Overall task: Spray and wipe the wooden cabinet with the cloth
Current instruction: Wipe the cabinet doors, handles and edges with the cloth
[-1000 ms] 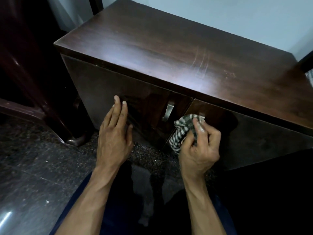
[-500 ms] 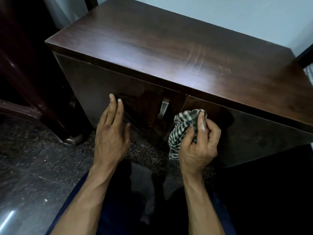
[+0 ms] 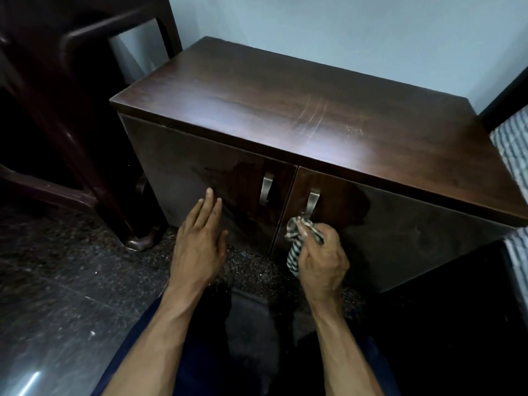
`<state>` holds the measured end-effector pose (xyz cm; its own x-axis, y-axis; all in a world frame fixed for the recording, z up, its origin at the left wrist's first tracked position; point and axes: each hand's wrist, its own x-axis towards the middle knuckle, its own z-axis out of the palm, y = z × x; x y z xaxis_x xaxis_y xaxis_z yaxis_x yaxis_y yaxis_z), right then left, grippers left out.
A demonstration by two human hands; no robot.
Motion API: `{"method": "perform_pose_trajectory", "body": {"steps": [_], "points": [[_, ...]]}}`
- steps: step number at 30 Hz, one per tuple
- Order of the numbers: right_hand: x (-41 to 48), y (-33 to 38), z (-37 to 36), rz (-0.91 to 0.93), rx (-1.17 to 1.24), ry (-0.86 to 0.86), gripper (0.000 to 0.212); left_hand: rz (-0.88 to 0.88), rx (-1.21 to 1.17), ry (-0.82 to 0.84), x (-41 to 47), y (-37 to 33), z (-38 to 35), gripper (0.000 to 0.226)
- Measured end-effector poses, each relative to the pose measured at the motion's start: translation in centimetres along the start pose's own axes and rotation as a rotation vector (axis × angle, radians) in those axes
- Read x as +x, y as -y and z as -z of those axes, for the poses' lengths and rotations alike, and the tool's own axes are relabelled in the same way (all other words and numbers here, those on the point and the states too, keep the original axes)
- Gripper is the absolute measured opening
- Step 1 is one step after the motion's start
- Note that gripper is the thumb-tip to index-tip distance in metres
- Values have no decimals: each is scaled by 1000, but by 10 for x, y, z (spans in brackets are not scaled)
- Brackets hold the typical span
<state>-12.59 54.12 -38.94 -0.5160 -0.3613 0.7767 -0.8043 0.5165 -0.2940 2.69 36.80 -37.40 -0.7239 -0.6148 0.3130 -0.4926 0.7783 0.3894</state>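
A low dark wooden cabinet stands against the pale wall, with two doors and two metal handles. My right hand is bunched around a green-and-white checked cloth, pressed against the right door just below its handle. My left hand lies flat on the left door with fingers extended, left of the other handle. No spray bottle is in view.
A dark plastic chair stands left of the cabinet, its foot on the speckled dark floor. Striped fabric shows at the right edge. My knees in dark blue fill the bottom centre.
My right hand with the cloth has slid down the right door, uncovering its handle. The view has pulled back and tilted up. My left hand stays flat on the left door.
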Motion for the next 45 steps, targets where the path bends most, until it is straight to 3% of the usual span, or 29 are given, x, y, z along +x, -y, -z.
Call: {"method": "perform_pose_trajectory", "body": {"steps": [5,11,14,16,20,25,28,30,32,35,39,41,43,45], "points": [[-3,26,7,-319,147,-38,25,-44,128,-30,-1,5,31,67],[53,90,46,-109,386,-227,37,-200,248,-148,49,32,99,65],[85,114,41,-59,466,-214,51,-240,293,-151,79,56,136,61],[98,115,19,5,369,-190,49,-302,271,-114,93,65,153,56],[82,97,-38,234,-94,-134,51,-350,239,-27,117,86,179,58],[53,118,-64,92,-307,-80,53,-428,271,88,135,115,189,75],[71,154,-84,34,-279,-76,53,-472,262,123,139,123,192,86],[75,175,-104,140,-262,-17,54,-498,265,134,142,129,193,89],[65,179,-121,370,-280,85,54,-521,271,133,145,134,193,90],[38,150,-122,621,-377,228,48,-511,259,130,143,135,192,88],[41,126,-95,345,-414,118,55,-506,254,120,142,136,193,95],[61,142,-93,214,-337,-3,46,-506,267,127,143,138,193,96],[81,168,-101,214,-228,-60,44,-508,291,140,146,142,196,94],[90,192,-117,337,-232,-67,51,-512,319,140,149,149,204,89]]}}
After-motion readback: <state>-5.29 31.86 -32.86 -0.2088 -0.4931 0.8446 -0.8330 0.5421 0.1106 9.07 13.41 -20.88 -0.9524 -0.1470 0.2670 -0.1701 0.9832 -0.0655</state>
